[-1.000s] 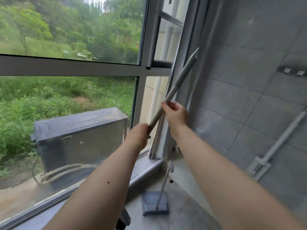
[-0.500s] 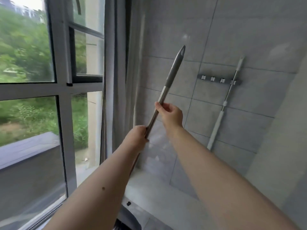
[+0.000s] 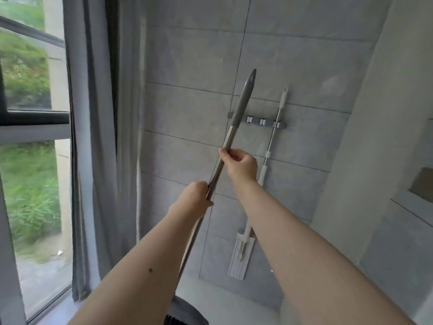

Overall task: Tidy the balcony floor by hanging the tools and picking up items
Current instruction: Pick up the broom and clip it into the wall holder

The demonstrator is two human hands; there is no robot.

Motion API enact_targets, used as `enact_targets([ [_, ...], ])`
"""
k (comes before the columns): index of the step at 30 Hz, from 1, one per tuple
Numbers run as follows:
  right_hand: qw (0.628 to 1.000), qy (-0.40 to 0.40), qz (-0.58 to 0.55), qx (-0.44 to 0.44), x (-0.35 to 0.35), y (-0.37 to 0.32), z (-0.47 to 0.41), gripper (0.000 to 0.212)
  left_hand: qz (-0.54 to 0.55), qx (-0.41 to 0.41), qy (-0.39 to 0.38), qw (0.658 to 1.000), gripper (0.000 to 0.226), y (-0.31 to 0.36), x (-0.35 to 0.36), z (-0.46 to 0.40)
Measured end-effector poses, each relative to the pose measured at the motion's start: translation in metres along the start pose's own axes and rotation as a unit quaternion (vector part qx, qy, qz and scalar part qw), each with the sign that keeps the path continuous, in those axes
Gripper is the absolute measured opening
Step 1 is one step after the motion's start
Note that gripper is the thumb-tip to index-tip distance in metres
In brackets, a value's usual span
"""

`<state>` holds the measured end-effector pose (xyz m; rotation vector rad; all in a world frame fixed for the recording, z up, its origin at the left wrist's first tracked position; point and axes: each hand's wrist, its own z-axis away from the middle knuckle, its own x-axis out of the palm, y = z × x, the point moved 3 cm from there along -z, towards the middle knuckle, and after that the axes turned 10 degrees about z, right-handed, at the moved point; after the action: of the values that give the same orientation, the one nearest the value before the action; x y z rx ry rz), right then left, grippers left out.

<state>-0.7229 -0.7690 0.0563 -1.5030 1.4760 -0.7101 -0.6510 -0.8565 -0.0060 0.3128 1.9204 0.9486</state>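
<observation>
Step in hand: carrying a long-handled tool toward the wall rack (image 3: 257, 121) to hang it, as I judge from the task.
Tool: a pole (image 3: 230, 134) with a bare metal shaft and a grey grip at its top end, tilted up and to the right; its tip stands in front of the tiled wall (image 3: 304, 66), above the left end of the rack. Its head is mostly hidden low in the view; only a dark, blurred shape shows near the bottom edge.
Left hand (image 3: 195, 200): clenched around the shaft, lower down.
Right hand (image 3: 241, 164): grasping the shaft higher up, thumb and fingers pinched round it, just under the grey grip.
Rack: a grey bar on the far wall with several clips; two clips left of the mop look free.
Already hung: a white flat mop (image 3: 264, 170) sits in the right-hand clip, its pad hanging flat against the wall.
Surroundings: a grey curtain (image 3: 100, 137) and a window (image 3: 28, 90) on the left.
How to do it well: bring the pole upright first, line the grey grip up with a free clip well apart from the mop, then press it straight in. Keep the lower hand steadying the weight until the clip holds.
Risk: a tilted pole may knock the mop or slip out of the clip.
</observation>
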Motion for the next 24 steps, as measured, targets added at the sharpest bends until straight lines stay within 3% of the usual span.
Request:
enact_targets([
  [11,0.998,0.045,0.030,-0.029,0.017,0.025,-0.129,0.018,-0.014,0.072,-0.035,0.997,0.020,0.015,0.019,-0.147],
  [16,0.996,0.077,0.031,-0.033,0.028,0.025,-0.192,0.013,0.059,0.125,0.004,0.990,0.019,0.015,0.018,-0.223],
  [20,0.995,0.093,0.032,-0.020,0.036,0.035,-0.232,0.022,0.093,0.153,0.019,0.984,0.023,0.020,0.031,-0.271],
  [24,0.994,0.099,0.031,-0.018,0.041,0.049,-0.273,0.021,0.113,0.165,0.021,0.980,0.012,0.021,0.047,-0.314],
])
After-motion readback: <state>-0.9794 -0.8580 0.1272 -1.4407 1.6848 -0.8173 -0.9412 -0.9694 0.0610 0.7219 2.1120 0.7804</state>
